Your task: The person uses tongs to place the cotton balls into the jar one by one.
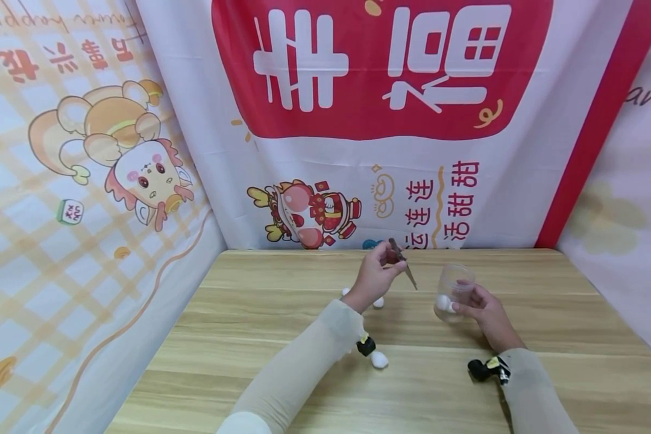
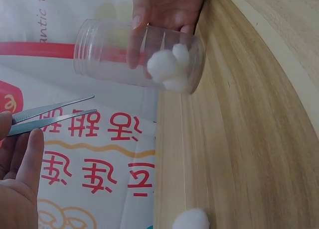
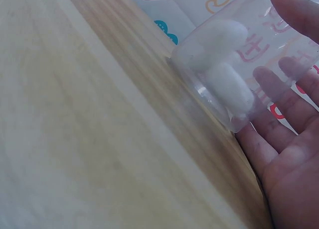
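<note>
you are pinching the tweezers [image 2: 40, 124] between the thumb and fingers of your left hand [image 1: 372, 277], and the two tips are standing apart, pointing toward the clear jar [image 1: 454, 289] from beside it. your right hand [image 1: 488, 316] is curling round the jar, thumb and fingers gripping its wall, and your two hands are sitting apart. the jar's mouth is facing up; whether its base is touching the wooden table [image 1: 271, 313], i cannot tell. inside, white balls [image 2: 163, 66] are lying together near the bottom. more loose balls [image 1: 380, 360] are lying on the table around your left wrist, and a printed cloth [image 1: 298, 154] is hanging behind.
</note>
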Action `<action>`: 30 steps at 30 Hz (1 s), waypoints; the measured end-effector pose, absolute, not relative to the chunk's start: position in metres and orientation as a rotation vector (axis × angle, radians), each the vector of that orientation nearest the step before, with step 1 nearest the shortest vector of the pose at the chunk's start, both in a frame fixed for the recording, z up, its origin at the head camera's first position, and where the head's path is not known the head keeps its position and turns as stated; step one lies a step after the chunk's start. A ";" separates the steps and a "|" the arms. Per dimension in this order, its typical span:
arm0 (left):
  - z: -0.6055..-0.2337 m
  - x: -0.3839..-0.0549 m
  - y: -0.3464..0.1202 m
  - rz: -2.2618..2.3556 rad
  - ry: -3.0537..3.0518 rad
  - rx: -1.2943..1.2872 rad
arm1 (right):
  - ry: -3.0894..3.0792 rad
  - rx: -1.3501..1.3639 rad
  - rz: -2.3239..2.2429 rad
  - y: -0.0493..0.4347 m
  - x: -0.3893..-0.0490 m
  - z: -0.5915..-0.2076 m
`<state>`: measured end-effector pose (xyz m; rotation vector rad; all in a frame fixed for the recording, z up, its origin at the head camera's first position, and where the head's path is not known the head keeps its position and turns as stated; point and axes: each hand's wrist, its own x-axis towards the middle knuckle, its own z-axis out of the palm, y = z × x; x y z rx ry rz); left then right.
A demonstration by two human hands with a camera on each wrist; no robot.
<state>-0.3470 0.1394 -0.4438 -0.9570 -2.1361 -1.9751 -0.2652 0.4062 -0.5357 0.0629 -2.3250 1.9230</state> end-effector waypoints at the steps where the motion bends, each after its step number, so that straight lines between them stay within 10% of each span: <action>1: -0.444 -0.347 0.139 -1.977 -2.141 -0.951 | -2.328 0.062 1.921 0.406 -0.265 -0.536; 30: -0.462 -0.354 0.122 -1.966 -2.162 -0.905 | -2.309 0.076 1.918 0.407 -0.266 -0.538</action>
